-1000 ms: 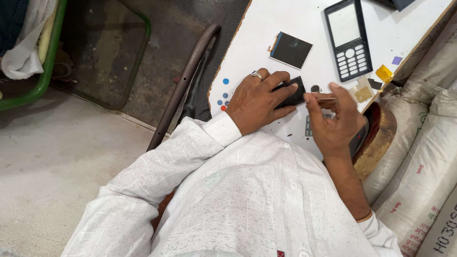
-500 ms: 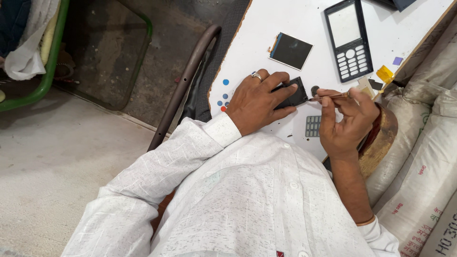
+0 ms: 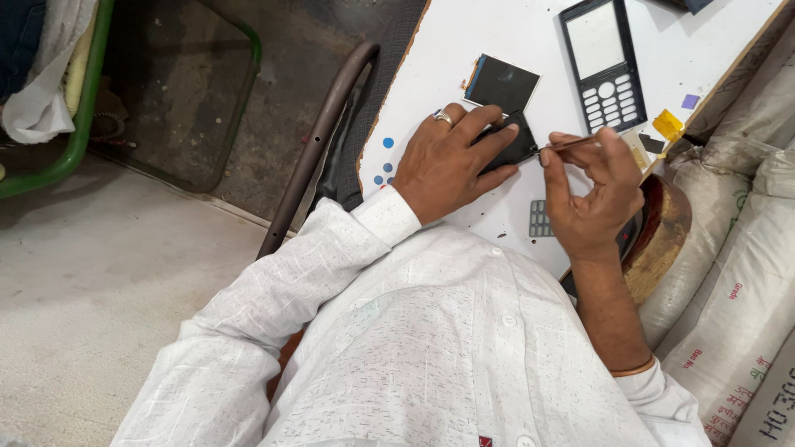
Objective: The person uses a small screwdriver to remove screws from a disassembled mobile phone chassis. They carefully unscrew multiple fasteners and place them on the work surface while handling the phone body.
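Left hand (image 3: 451, 161) flat, pinning small black part (image 3: 515, 145) to bench (image 3: 530, 41). Right hand (image 3: 592, 194) pinching thin tool (image 3: 571, 145). Risk: tip slipping, scratching part.

Small black part (image 3: 515, 142), flat on white table (image 3: 497, 33)

The phone front (image 3: 603, 62) lies on the counter (image 3: 513, 33), right of the screen part (image 3: 502, 83); sacks (image 3: 729, 273) sit right.

Left hand (image 3: 451, 161) lies palm-down, fingers spread; right hand (image 3: 590, 194), just beside it, seems pinched shut, wrist bent.
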A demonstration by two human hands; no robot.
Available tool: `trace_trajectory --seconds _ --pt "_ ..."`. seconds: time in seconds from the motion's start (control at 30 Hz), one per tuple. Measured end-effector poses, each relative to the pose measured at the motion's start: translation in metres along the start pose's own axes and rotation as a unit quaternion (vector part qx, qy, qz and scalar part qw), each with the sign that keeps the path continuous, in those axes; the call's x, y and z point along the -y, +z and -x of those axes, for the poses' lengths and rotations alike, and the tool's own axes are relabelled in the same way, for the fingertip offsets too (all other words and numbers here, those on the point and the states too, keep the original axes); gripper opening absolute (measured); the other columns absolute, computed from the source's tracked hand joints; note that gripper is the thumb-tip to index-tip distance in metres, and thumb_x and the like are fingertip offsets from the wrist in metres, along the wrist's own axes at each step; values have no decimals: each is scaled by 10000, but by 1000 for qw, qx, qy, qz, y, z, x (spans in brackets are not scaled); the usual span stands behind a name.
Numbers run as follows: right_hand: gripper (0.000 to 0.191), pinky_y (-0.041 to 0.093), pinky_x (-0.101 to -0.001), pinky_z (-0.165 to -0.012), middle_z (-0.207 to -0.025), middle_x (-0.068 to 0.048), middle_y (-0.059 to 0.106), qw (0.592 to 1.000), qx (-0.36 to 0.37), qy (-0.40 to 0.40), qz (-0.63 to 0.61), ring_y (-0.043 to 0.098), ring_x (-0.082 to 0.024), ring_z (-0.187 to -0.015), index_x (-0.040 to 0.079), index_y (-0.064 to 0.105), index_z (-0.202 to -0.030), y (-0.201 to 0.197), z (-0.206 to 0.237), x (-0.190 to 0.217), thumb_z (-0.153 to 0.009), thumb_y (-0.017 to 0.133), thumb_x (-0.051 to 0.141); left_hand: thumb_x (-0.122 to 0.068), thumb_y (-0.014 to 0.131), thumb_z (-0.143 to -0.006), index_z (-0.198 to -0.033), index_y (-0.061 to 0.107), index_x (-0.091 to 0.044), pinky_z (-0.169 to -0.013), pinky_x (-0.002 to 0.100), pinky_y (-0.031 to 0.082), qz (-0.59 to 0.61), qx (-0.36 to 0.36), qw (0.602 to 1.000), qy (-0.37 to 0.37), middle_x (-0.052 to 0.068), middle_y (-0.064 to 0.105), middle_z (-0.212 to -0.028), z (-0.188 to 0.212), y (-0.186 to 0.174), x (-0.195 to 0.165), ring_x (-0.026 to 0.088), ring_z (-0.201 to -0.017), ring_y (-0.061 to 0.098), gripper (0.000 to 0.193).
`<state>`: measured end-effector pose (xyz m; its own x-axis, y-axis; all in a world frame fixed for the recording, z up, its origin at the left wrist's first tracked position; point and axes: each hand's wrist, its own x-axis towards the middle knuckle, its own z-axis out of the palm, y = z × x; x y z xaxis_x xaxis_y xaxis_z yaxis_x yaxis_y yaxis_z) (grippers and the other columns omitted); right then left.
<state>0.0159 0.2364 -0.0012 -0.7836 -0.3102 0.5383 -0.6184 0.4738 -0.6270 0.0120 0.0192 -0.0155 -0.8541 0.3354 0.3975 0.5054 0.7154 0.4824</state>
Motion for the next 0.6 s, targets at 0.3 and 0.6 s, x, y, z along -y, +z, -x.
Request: trace_trajectory --seconds 0.3,0.6 --pt "645 692 -335 -891 -1158 -216 651 999 -16 -17 28 772 -277 -1029 71 320 -1511 -6 -5 -13 -1068 728 -160 -443 796 -916 -1252 726 -145 -784 377 510 -13 -15 1000 9 39 583 -1309 -19 11 1 219 -998 580 455" --pt "622 678 -335 -873 -1165 -199 657 1000 -23 -20 2 772 -298 -987 64 298 -1485 -7 -6 -16 -1065 700 -159 -435 804 -873 -1213 745 -141 -755 370 521 -14 5 1000 -2 38 608 -1269 -25 4 0 214 -951 586 454"
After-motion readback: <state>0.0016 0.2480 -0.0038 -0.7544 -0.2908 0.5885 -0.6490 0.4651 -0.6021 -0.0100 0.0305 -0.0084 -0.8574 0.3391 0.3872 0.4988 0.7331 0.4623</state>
